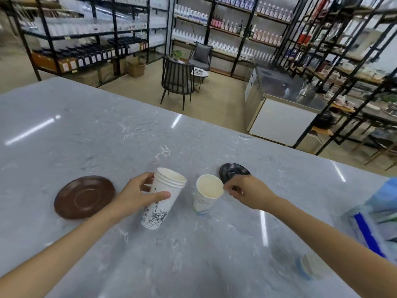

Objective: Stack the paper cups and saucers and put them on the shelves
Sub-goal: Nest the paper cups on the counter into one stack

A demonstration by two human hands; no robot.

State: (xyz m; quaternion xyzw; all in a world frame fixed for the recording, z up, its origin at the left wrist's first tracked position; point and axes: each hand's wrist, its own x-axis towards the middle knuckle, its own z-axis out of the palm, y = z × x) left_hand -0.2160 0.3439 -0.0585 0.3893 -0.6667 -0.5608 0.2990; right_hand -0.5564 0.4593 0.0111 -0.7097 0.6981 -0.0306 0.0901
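Observation:
A stack of tall white paper cups (165, 198) with a black drawing stands tilted on the grey marble counter (107, 136); my left hand (139, 194) is wrapped around its upper part. To its right a shorter white paper cup (206, 196) with a blue-green base stands upright; my right hand (247, 192) pinches its rim at the right side. A brown saucer (83, 197) lies to the left of my left hand. A black saucer (233, 171) lies just behind my right hand, partly hidden by it.
A blurred paper cup (307, 267) lies near the counter's front right. A blue and white plastic package (373, 216) sits at the right edge. Beyond the counter are a dark chair (177, 80), a steel cabinet (279, 112) and black shelves (354, 61) with bottles.

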